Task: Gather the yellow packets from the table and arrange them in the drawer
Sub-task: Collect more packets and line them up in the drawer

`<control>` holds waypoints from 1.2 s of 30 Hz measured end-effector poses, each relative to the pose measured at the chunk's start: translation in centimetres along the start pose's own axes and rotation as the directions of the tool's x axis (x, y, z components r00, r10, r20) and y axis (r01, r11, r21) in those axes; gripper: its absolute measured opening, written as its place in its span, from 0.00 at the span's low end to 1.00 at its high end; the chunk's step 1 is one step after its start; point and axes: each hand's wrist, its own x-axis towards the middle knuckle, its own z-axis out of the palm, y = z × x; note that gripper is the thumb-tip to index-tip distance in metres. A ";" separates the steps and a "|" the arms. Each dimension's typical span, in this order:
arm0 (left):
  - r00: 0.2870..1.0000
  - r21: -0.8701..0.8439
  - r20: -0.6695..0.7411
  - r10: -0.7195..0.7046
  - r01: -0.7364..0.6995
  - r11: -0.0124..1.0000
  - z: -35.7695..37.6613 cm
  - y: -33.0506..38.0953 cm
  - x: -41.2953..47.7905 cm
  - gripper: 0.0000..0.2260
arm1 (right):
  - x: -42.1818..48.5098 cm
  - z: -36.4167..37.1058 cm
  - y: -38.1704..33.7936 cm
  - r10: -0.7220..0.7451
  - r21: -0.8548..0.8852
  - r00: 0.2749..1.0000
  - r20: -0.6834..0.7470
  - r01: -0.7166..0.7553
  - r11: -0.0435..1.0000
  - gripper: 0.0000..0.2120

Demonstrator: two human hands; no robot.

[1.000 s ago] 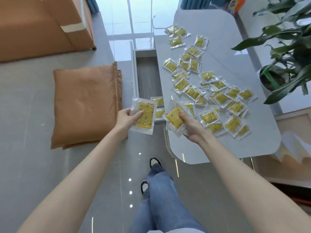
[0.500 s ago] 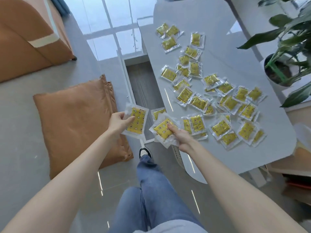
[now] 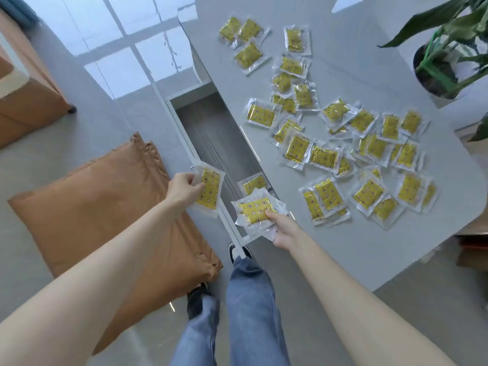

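Over drawer edge (image 3: 182, 138) | left hand (image 3: 183, 190) pinches packet (image 3: 210, 188) | right hand (image 3: 284, 229) grips stack (image 3: 254, 211)

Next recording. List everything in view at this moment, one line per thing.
table: one, pale grey, centre right
drawer: one, white rim, dark floor, open at the table's left side
loose packets: roughly three dozen, yellow, scattered and overlapping on the table
packet in the drawer: at least one, yellow, near end
held packet: one, yellow, over the drawer's left rim
held stack: several, yellow, over the drawer's near end
cushion: one, brown, floor left of the drawer
sofa: one, orange-brown, upper left
potted plant: one, green, upper right
legs: two, blue jeans, dark shoes, bottom centre
left hand: one, pinches the held packet
right hand: one, grips the held stack
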 end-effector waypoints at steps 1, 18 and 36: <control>1.000 0.011 0.007 0.005 -0.005 1.000 0.1 0.0 0.9 0.07 | 0.8 0.2 0.3 0.006 0.009 1.000 -0.022 -0.006 1.000 0.08; 0.954 0.240 0.277 0.115 -0.185 0.953 13.7 -2.0 23.0 0.05 | 24.5 1.3 2.3 0.009 0.337 0.951 -0.310 0.101 0.936 0.11; 0.837 0.421 0.238 0.493 -0.546 0.724 19.0 -4.2 26.5 0.22 | 27.6 2.6 0.6 0.018 0.342 0.798 -0.603 0.238 0.909 0.20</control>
